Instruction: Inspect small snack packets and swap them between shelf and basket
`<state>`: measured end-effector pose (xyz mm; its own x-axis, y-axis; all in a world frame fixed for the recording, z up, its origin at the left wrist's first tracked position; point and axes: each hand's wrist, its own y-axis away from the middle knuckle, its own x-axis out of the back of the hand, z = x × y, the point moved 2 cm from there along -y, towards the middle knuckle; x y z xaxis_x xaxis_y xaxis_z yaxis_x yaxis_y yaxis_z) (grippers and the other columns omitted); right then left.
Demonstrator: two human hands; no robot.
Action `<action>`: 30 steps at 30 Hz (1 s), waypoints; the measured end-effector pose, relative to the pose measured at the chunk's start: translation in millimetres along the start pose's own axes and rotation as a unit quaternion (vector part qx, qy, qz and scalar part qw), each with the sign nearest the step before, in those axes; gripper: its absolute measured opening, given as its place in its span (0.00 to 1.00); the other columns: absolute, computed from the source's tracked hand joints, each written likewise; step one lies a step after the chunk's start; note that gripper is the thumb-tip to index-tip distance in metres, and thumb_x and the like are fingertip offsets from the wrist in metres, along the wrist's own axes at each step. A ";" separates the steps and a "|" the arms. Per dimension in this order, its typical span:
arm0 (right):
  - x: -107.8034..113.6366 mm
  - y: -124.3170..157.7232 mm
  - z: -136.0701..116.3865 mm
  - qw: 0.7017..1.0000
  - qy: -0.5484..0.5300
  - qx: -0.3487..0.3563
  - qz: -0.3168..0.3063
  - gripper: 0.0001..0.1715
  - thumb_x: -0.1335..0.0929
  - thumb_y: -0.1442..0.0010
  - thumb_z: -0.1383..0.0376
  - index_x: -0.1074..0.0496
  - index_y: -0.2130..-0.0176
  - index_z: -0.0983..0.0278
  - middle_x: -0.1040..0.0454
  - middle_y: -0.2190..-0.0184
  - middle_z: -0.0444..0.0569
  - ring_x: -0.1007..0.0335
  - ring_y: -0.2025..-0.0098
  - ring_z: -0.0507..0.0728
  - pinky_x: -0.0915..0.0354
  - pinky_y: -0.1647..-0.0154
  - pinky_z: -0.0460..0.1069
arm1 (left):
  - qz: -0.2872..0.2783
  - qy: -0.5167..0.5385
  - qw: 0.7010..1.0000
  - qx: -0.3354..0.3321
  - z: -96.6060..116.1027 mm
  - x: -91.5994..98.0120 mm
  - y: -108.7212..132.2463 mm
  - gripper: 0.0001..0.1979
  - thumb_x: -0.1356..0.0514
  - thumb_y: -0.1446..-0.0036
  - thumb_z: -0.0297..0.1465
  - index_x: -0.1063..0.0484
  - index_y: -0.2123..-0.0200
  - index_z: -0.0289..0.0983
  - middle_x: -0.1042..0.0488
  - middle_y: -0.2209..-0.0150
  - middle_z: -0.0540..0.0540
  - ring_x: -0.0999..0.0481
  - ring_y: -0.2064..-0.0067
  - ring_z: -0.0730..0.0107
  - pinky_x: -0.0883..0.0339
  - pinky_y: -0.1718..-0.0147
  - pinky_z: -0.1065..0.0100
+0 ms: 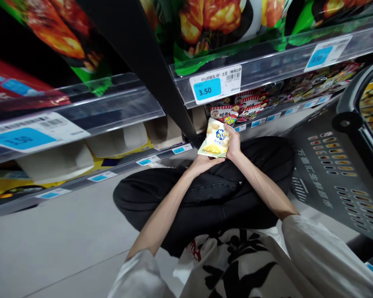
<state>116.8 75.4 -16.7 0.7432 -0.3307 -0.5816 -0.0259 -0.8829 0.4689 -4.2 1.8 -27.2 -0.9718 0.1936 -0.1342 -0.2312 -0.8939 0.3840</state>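
Note:
A small yellow and white snack bag point(215, 138) is held in both hands in front of the low shelves. My left hand point(205, 162) grips its lower edge from below, fingers curled under it. My right hand point(233, 142) is closed on its right side, thumb on the front. Both arms reach forward over my black-trousered knees point(205, 194). Just behind the bag, red snack packets point(245, 108) stand on a lower shelf.
Store shelves run left and right with clear price rails and blue tags, one reading 3.50 point(216, 85). Green snack bags point(211, 29) fill the upper shelf. A grey shopping basket point(335, 165) with yellow packs stands at the right. Pale floor tiles point(59, 244) lie at the lower left.

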 end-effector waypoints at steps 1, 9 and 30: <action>0.1 -0.1 0.2 1.000 0.002 0.001 -0.001 0.16 0.22 0.53 0.58 0.26 0.67 0.63 0.18 0.71 0.44 0.18 0.61 0.61 0.23 0.56 0.54 | 0.006 -0.002 1.000 0.002 0.0 0.1 0.2 0.43 0.23 0.58 0.37 0.32 0.37 0.38 0.30 0.35 0.39 0.30 0.34 0.52 0.41 0.32 0.54; 0.1 1.4 1.2 1.000 0.017 -0.005 -0.011 0.18 0.21 0.53 0.56 0.25 0.68 0.63 0.18 0.71 0.45 0.19 0.61 0.61 0.22 0.56 0.54 | 0.009 0.006 1.000 0.019 3.8 -0.3 4.8 0.40 0.23 0.60 0.36 0.27 0.41 0.37 0.27 0.38 0.39 0.28 0.36 0.51 0.38 0.33 0.53; -2.6 5.4 0.6 0.999 0.024 -0.021 -0.020 0.15 0.23 0.54 0.58 0.25 0.69 0.63 0.18 0.72 0.45 0.18 0.62 0.61 0.22 0.57 0.53 | 0.001 0.021 0.999 0.029 11.0 -3.2 8.2 0.38 0.24 0.57 0.37 0.28 0.41 0.39 0.26 0.38 0.41 0.27 0.37 0.51 0.37 0.32 0.50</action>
<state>114.3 71.3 -13.0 0.7743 -0.2785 -0.5682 0.0317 -0.8797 0.4744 -3.5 -1.7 -13.6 -0.9697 0.1741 -0.1712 -0.2330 -0.8694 0.4357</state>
